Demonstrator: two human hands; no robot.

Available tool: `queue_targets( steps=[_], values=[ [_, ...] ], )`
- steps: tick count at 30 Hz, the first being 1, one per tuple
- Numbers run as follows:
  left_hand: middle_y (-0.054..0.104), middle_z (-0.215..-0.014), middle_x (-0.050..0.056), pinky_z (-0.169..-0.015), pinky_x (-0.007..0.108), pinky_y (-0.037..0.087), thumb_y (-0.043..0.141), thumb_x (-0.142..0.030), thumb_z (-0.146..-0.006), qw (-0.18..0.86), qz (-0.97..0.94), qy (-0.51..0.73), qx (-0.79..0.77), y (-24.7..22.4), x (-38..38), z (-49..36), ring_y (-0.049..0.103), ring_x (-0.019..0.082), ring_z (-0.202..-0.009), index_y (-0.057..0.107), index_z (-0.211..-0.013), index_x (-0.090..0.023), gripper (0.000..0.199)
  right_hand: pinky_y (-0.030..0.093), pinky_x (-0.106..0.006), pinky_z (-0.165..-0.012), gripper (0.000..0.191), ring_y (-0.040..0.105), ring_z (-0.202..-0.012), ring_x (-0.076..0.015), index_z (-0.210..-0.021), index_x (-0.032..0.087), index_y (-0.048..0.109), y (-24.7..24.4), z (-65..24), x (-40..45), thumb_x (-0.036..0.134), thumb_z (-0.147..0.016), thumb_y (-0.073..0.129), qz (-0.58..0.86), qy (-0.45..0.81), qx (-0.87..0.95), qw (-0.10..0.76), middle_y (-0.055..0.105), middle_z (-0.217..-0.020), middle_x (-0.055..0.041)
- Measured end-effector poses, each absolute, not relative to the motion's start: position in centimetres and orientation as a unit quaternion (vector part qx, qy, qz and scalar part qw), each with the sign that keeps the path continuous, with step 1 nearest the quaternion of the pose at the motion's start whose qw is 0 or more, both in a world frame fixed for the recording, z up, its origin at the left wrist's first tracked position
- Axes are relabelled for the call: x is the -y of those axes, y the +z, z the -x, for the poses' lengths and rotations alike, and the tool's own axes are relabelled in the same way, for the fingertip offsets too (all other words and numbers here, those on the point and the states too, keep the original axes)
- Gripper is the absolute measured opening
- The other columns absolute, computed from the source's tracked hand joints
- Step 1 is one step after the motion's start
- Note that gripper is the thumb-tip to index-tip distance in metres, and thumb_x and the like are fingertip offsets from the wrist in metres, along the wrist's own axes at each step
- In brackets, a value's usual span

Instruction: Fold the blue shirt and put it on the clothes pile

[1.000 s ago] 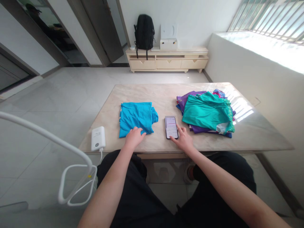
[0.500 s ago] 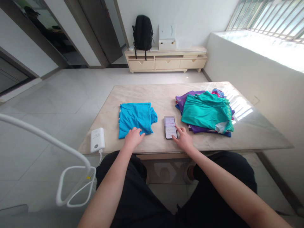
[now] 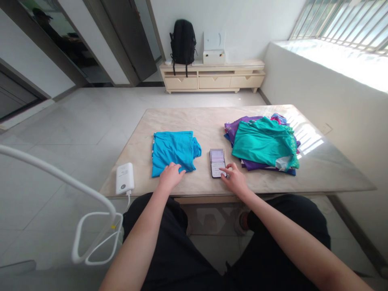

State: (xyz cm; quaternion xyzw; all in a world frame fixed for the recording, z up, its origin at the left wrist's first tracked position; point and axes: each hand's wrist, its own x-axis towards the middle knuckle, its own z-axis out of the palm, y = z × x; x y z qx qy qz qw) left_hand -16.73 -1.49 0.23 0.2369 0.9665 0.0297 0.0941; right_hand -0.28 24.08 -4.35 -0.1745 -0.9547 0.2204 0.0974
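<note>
A smartphone with a lit screen lies flat on the marble-look table. My right hand is over its lower right edge, index finger stretched out onto the screen and thumb by its side; the hand grips nothing. My left hand rests with fingers apart on the near edge of a folded bright blue garment. To the right of the phone lies a stack of folded clothes, with a green garment on top and a purple garment showing beneath.
A white power bank with a cable stands at the table's left front corner. A white curved tube crosses the lower left. Against the far wall, a low cabinet bears a black backpack and a white box.
My right index finger has moved left and down across the phone screen, and the content on the screen looks different. My left hand and the clothes have stayed put.
</note>
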Motion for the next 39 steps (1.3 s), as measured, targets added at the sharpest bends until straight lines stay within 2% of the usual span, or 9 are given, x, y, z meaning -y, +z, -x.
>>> queue_targets(
  steps=[15, 21, 26, 33, 36, 39],
  values=[
    [0.063, -0.125, 0.014, -0.097, 0.035, 0.05, 0.055, -0.04, -0.099, 0.084, -0.236, 0.042, -0.967, 0.0, 1.5, 16.9, 0.061, 0.03, -0.114, 0.068, -0.124, -0.018, 0.036, 0.046, -0.027, -0.067, 0.041, 0.064, -0.083, -0.016, -0.133, 0.032, 0.068, -4.7, 0.5, -24.2, 0.038, -0.094, 0.058, 0.204, 0.253, 0.94, 0.103, 0.059, -0.125, -0.0041],
    [0.062, -0.124, 0.013, -0.099, 0.032, 0.048, 0.061, -0.017, -0.092, 0.079, -0.236, 0.055, -0.967, -0.8, 1.8, 17.9, 0.063, 0.027, -0.114, 0.066, -0.126, -0.016, 0.034, 0.046, -0.027, -0.069, 0.043, 0.062, -0.076, -0.0137, -0.134, 0.031, 0.066, -5.2, 0.6, -24.7, 0.037, -0.093, 0.057, 0.219, 0.285, 0.927, 0.11, 0.06, -0.122, -0.0037],
    [0.064, -0.117, 0.012, -0.092, 0.03, 0.049, 0.048, -0.004, -0.091, 0.069, -0.228, 0.067, -0.969, -0.8, 2.1, 18.1, 0.064, 0.024, -0.108, 0.067, -0.12, -0.018, 0.037, 0.045, -0.027, -0.067, 0.043, 0.061, -0.074, -0.0137, -0.133, 0.028, 0.067, -5.3, 0.7, -25.1, 0.036, -0.092, 0.056, 0.23, 0.316, 0.914, 0.112, 0.06, -0.118, -0.0043],
    [0.067, -0.107, 0.01, -0.088, 0.032, 0.051, 0.05, -0.011, -0.093, 0.033, -0.208, 0.114, -0.971, 0.4, 2.1, 17.9, 0.065, 0.025, -0.102, 0.071, -0.101, -0.02, 0.025, 0.047, -0.031, -0.073, 0.043, 0.06, -0.073, -0.0155, -0.13, 0.025, 0.069, -4.6, 0.8, -25.2, 0.037, -0.09, 0.056, 0.234, 0.368, 0.892, 0.12, 0.062, -0.116, -0.0062],
    [0.067, -0.109, 0.011, -0.095, 0.036, 0.049, 0.052, -0.016, -0.095, 0.008, -0.209, 0.153, -0.966, 1.7, 1.7, 17.5, 0.061, 0.027, -0.11, 0.072, -0.101, -0.02, 0.021, 0.048, -0.033, -0.08, 0.044, 0.059, -0.073, -0.0158, -0.13, 0.023, 0.069, -3.8, 0.7, -24.8, 0.038, -0.091, 0.054, 0.226, 0.415, 0.874, 0.114, 0.063, -0.117, -0.0075],
    [0.07, -0.108, 0.008, -0.092, 0.033, 0.051, 0.056, -0.023, -0.096, 0.021, -0.229, 0.214, -0.949, 3.3, 1.6, 16.3, 0.064, 0.024, -0.102, 0.071, -0.104, -0.019, 0.018, 0.052, -0.034, -0.079, 0.046, 0.061, -0.071, -0.0166, -0.13, 0.02, 0.067, -2.9, 0.2, -23.1, 0.043, -0.095, 0.05, 0.198, 0.497, 0.842, 0.068, 0.068, -0.108, -0.0081]
  ],
)
